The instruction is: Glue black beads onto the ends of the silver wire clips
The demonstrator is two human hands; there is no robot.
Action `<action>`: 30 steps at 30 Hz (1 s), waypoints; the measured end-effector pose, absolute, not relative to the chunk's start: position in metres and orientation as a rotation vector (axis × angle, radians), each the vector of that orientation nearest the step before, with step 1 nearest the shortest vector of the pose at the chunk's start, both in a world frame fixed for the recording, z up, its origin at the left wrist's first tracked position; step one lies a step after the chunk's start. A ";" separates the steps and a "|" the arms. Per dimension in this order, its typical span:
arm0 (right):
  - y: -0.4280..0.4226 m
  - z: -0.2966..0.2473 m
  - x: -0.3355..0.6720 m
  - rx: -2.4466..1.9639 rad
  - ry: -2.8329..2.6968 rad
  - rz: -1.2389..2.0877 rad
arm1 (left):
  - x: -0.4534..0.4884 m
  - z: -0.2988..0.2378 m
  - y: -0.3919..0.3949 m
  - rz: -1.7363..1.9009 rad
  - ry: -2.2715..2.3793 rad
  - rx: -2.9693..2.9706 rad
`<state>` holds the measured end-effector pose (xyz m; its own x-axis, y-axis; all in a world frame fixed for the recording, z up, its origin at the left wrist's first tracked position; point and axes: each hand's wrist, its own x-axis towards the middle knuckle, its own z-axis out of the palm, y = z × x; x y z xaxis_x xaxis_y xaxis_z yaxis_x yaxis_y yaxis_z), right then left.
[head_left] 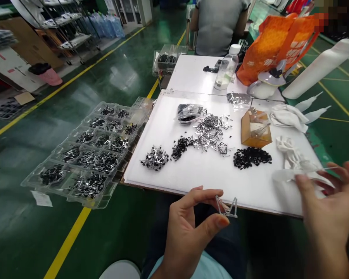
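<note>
And there's your left hand (pixel 189 226), pinching the small metal frame (pixel 228 211) by its left end (light and stiff, I'd guess, but bendable: hold that end). Right of that grip, your right hand (pixel 327 201) blurs across a white strip (pixel 286 176); held or not, can't tell.

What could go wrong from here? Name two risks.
The metal pieces pinched in the left hand are past the near edge of the white table, so a slip might drop them onto the lap or floor. The smaller black heap meets the scattered metal clips, so a careless sweep could mix them.
</note>
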<state>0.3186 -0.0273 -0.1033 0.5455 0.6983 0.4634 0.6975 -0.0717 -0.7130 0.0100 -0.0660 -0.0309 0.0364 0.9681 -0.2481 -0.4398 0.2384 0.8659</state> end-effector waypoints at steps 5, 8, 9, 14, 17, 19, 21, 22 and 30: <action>-0.021 -0.109 0.299 -1.991 -1.213 -0.037 | 0.008 -0.026 -0.067 1.263 1.074 0.664; -0.019 -0.114 0.298 -1.985 -1.220 -0.122 | 0.006 -0.026 -0.068 1.278 1.098 0.693; -0.019 -0.116 0.300 -1.983 -1.231 -0.130 | 0.005 -0.025 -0.068 1.288 1.112 0.692; -0.030 -0.113 0.302 -2.048 -1.339 -0.034 | 0.009 -0.023 -0.066 1.316 1.150 0.686; -0.042 -0.100 0.295 -2.038 -1.232 -0.001 | 0.011 -0.026 -0.063 1.309 1.165 0.690; -0.048 -0.092 0.293 -1.929 -1.064 -0.020 | 0.010 -0.032 -0.061 1.285 1.181 0.686; -0.049 -0.087 0.299 -1.779 -0.875 -0.046 | 0.008 -0.040 -0.059 1.239 1.212 0.640; -0.049 -0.087 0.304 -1.720 -0.795 -0.066 | 0.007 -0.045 -0.058 1.215 1.239 0.592; -0.048 -0.096 0.338 -1.695 -0.707 -0.264 | 0.010 -0.057 -0.048 1.166 1.366 0.349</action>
<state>0.3381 -0.0480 -0.0957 0.7881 0.3090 0.5323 0.5824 -0.0946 -0.8074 0.0102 -0.0479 -0.0572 -0.2104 0.7951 -0.5688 -0.4373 0.4438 0.7822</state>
